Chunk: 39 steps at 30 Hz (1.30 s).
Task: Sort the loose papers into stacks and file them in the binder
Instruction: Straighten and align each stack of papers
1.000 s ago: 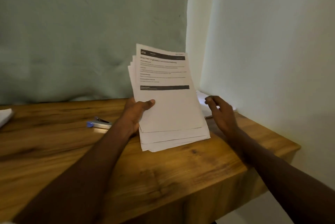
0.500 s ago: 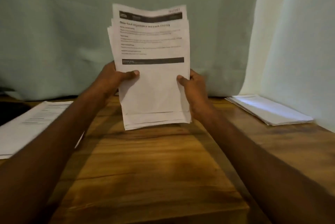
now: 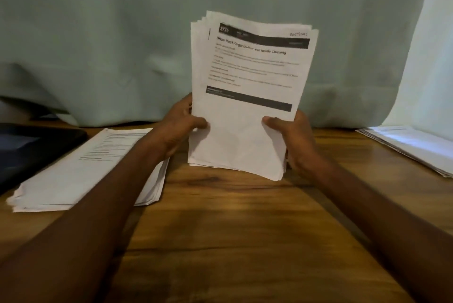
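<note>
Both hands, left hand (image 3: 182, 122) and right hand (image 3: 291, 137), grip an upright printed paper stack (image 3: 247, 96) mid-frame; more stacks lower left (image 3: 73, 175) and right (image 3: 414, 145) on the desk (image 3: 232, 229).

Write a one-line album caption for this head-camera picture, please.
Both hands, left hand and right hand, hold a sheaf of printed papers upright above a wooden table, between two paper stacks.

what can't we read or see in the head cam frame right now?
- Head view: body text on the handheld white paper sheaf is blurred; only its heading reads.
- Dark flat object is cut by the left edge; identity unclear.
- White paper stack on the right is cut by the right edge.
</note>
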Tool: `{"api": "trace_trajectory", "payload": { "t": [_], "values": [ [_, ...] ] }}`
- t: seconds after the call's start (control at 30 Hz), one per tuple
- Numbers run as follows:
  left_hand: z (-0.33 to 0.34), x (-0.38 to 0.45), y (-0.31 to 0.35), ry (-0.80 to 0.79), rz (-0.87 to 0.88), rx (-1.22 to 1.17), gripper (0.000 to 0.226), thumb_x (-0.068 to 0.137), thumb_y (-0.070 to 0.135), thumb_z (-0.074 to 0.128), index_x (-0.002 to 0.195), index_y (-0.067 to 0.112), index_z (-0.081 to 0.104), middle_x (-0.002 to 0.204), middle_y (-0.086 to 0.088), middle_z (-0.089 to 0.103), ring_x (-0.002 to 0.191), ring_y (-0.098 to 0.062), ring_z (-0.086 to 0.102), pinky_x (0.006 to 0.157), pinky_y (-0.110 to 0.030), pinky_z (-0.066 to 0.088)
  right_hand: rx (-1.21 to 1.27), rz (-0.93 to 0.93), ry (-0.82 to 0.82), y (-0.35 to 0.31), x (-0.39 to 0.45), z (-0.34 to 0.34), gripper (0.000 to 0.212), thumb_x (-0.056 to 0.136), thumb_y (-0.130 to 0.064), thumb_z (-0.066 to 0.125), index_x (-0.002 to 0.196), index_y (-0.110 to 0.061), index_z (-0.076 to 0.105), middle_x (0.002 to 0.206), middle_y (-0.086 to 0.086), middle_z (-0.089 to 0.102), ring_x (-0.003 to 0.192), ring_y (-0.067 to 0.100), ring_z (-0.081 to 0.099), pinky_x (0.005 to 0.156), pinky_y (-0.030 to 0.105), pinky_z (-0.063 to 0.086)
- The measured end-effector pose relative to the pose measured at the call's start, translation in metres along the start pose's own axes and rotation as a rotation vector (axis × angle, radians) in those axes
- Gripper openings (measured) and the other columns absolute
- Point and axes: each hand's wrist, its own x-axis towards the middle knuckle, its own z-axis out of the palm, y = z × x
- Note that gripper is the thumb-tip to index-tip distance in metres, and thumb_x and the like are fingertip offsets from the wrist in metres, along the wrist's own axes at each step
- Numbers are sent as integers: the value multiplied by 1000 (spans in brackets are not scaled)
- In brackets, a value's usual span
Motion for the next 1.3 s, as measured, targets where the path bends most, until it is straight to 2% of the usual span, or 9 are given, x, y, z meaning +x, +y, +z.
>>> {"api": "trace_trajectory", "payload": {
  "t": [0.07, 0.17, 0.33, 0.43, 0.6, 0.73, 0.9, 1.03, 1.3],
  "values": [
    [-3, -4, 5, -11, 10, -43, 49, 90, 1, 71, 131, 26, 61, 126, 5, 70, 114, -19, 66, 98, -40, 55, -18, -5, -12, -4, 1, -1, 37, 94, -11, 71, 128, -23, 63, 115, -4, 74, 101, 18, 72, 84, 36, 60],
    [-8, -10, 3, -56, 8, 129, 54, 88, 11, 77, 137, 23, 59, 126, 8, 67, 109, -11, 65, 91, -30, 56, -36, -5, -9, -2, -1, -1, 25, 97, -16, 68, 118, -28, 68, 109, -10, 76, 97, 14, 73, 83, 34, 60],
    [-12, -17, -8, -174, -110, 290, 60, 81, 9, 83, 135, 22, 61, 127, 3, 70, 114, -19, 68, 94, -36, 58, -47, -43, 62, -1, -3, -1, 20, 101, -18, 63, 116, -31, 67, 106, -17, 75, 94, 8, 72, 74, 25, 58],
    [-7, -18, -8, -217, -109, 360, 58, 80, 2, 82, 132, 19, 63, 123, 2, 72, 110, -20, 69, 100, -41, 56, -14, -33, 112, -1, 1, -5, 25, 100, -16, 64, 122, -27, 68, 111, -11, 75, 99, 13, 72, 84, 35, 61],
    [1, -19, -6, -223, -61, 452, 58, 82, -10, 71, 132, 18, 62, 117, 6, 68, 103, -13, 66, 77, -18, 53, 29, 7, 154, -1, 7, -8, 23, 99, -17, 65, 117, -31, 68, 112, -7, 75, 102, 20, 72, 91, 50, 59],
    [-1, -20, -7, -240, -71, 419, 43, 88, -1, 68, 128, 15, 65, 119, 1, 72, 99, -18, 70, 76, -25, 61, 58, 14, 171, 0, 8, -10, 20, 100, -18, 64, 107, -37, 66, 111, -9, 75, 101, 20, 72, 89, 50, 59],
    [-3, -16, -6, -225, -145, 226, 31, 92, 13, 60, 120, -1, 65, 115, -20, 70, 107, -40, 67, 88, -41, 61, 25, -46, 197, -2, 9, -11, 21, 101, -17, 62, 107, -36, 65, 107, -16, 72, 100, 11, 68, 84, 35, 56],
    [7, -19, -4, -172, -41, 325, 32, 91, 38, 74, 119, 21, 70, 109, 8, 73, 95, -13, 72, 72, -21, 60, 10, -56, 185, -1, 8, -9, 23, 101, -17, 63, 117, -34, 65, 113, -12, 73, 104, 14, 69, 88, 37, 57],
    [11, -20, -7, -260, 12, 385, 37, 85, 5, 79, 121, 10, 70, 95, 1, 78, 78, -14, 76, 64, -20, 58, -8, -68, 221, -5, 12, -17, 25, 101, -13, 62, 122, -26, 67, 114, -8, 73, 104, 15, 70, 94, 41, 57]
  ]
}}
